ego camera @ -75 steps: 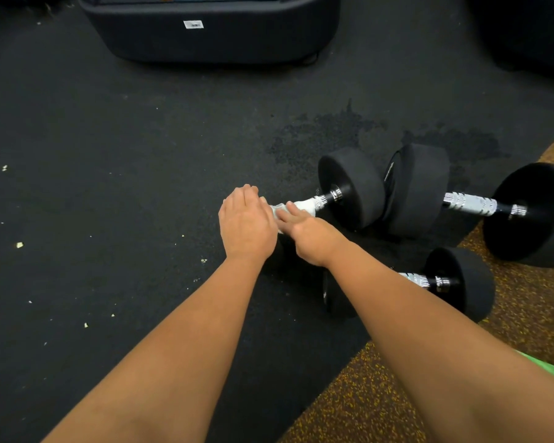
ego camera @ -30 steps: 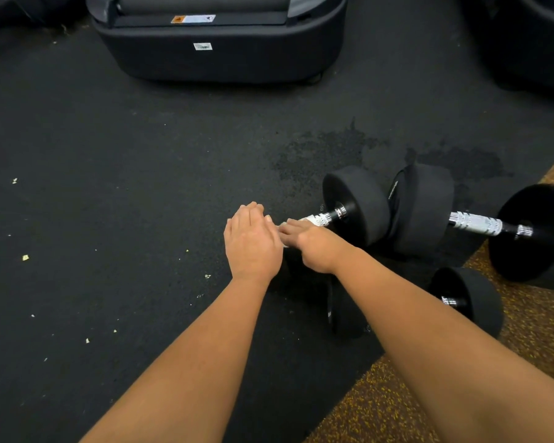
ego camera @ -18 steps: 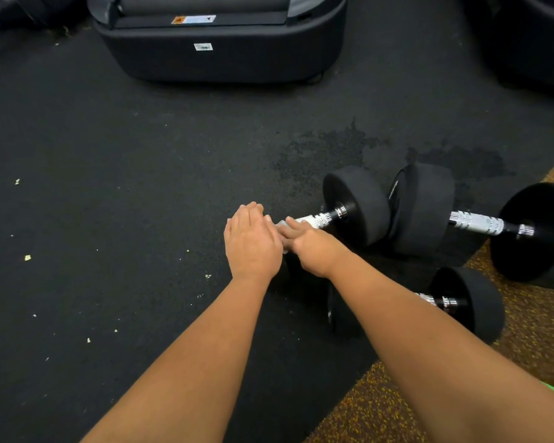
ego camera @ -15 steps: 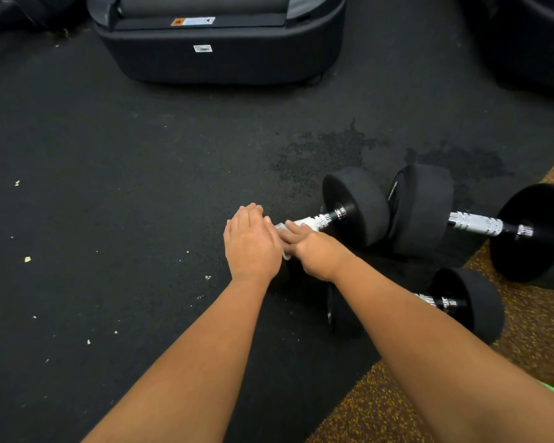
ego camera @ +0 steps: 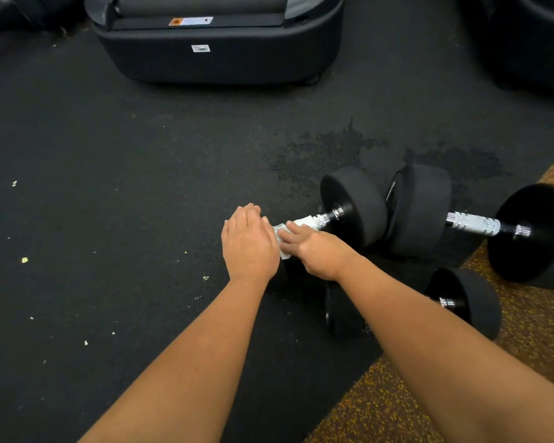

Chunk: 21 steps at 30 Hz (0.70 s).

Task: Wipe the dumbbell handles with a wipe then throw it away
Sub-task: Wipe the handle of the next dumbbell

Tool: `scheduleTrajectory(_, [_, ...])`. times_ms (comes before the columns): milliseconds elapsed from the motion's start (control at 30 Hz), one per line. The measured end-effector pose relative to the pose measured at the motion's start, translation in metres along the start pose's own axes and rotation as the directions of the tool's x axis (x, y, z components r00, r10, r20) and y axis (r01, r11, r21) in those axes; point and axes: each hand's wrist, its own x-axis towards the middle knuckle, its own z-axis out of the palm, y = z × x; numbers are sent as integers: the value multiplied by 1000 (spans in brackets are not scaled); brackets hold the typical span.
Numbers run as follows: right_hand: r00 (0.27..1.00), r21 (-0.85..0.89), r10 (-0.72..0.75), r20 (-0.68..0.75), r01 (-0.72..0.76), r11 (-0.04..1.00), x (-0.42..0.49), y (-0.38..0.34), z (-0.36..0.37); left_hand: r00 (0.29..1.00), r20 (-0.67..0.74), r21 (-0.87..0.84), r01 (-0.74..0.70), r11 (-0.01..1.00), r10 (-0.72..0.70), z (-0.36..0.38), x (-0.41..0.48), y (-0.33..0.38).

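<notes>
Black rubber flooring [ego camera: 125, 187] is spread under everything. At centre, the left hand [ego camera: 248, 243] is laid flat over the near dumbbell's [ego camera: 352, 206] hidden left head, clasping nothing. Beside it, the right hand [ego camera: 314, 252] is closed around the white wipe [ego camera: 283, 230] on the handle [ego camera: 320, 220]. If the steadying is eased, the dumbbell could be rolled into the second dumbbell [ego camera: 474, 223], touching at right.

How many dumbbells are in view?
3. One under both hands, its handle being wiped; a larger one to its right; a third nearest, partly hidden by the right forearm. More may lie outside the frame.
</notes>
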Motion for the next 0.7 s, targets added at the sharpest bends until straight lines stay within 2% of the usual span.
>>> scheduleTrajectory(167, [990, 89, 108, -91, -100, 991, -8, 0, -6, 1000, 4, -6, 5, 1000, -5, 1, 0, -1])
scheduleTrajectory(300, [973, 123, 216, -81, -206, 971, 6, -14, -12, 1000, 14, -4, 10, 1000, -9, 0, 0, 1])
scheduleTrajectory(567, [998, 81, 69, 7, -70, 994, -11, 2, -8, 1000, 28, 13, 0, 1000, 0, -4, 0, 2])
scheduleTrajectory(700, [989, 118, 137, -51, -130, 984, -9, 9, -13, 999, 42, 15, 2, 1000, -2, -4, 1, 3])
